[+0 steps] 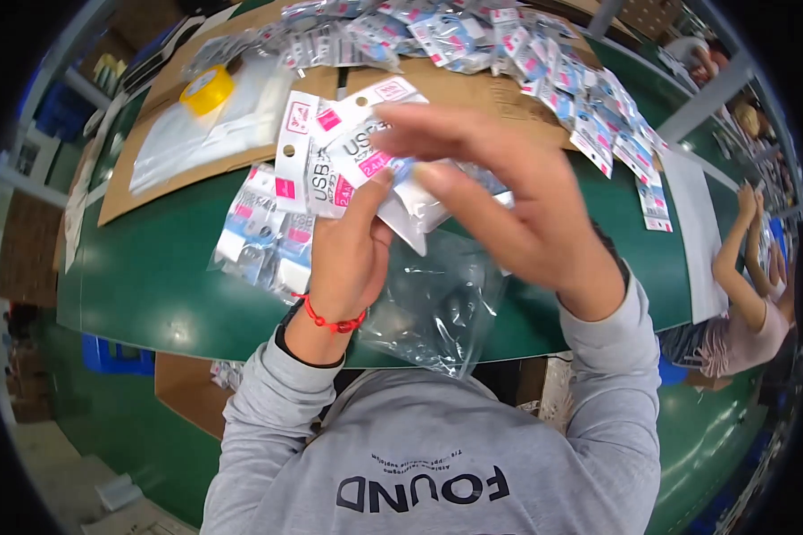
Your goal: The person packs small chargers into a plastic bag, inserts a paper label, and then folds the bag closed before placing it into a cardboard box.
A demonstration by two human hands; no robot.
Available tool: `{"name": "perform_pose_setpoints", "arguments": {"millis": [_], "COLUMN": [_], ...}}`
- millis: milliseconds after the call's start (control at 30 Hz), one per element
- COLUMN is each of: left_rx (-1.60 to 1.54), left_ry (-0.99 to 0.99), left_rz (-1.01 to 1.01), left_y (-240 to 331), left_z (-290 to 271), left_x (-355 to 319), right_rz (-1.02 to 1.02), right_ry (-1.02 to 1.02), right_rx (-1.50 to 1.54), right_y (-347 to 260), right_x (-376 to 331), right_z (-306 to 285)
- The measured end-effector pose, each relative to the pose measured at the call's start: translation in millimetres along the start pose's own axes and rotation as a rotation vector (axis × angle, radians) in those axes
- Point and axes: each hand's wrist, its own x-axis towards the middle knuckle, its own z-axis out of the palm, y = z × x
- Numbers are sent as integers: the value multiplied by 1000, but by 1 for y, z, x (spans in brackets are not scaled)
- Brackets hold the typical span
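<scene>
My left hand (352, 245), with a red cord bracelet at the wrist, grips several small packages (308, 165) with white and pink header cards, fanned out above the table. Over their right side is my right hand (517, 187), slightly blurred. Its thumb and fingers are spread apart, and nothing shows gripped between them; whether the thumb touches a package I cannot tell. Beneath the hands a clear plastic bag (437, 308) lies across the table's near edge. Beside my left wrist rest more packages (263, 236) of the same kind, in clear wrapping.
A large heap of similar packages (455, 36) spreads over cardboard (500, 89) at the back of the green table (152, 294). Back left, a yellow tape roll (207, 89) sits on stacked clear bags (187, 143). Another person (740, 321) works at the right.
</scene>
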Motion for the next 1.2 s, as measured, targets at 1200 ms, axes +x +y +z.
{"name": "perform_pose_setpoints", "arguments": {"millis": [1200], "left_rx": [849], "left_ry": [-135], "left_rz": [671], "left_y": [27], "left_z": [-14], "left_x": [-29], "right_rz": [361], "right_ry": [283], "right_rx": [368], "right_y": [11], "right_x": [-62], "right_z": [36]}}
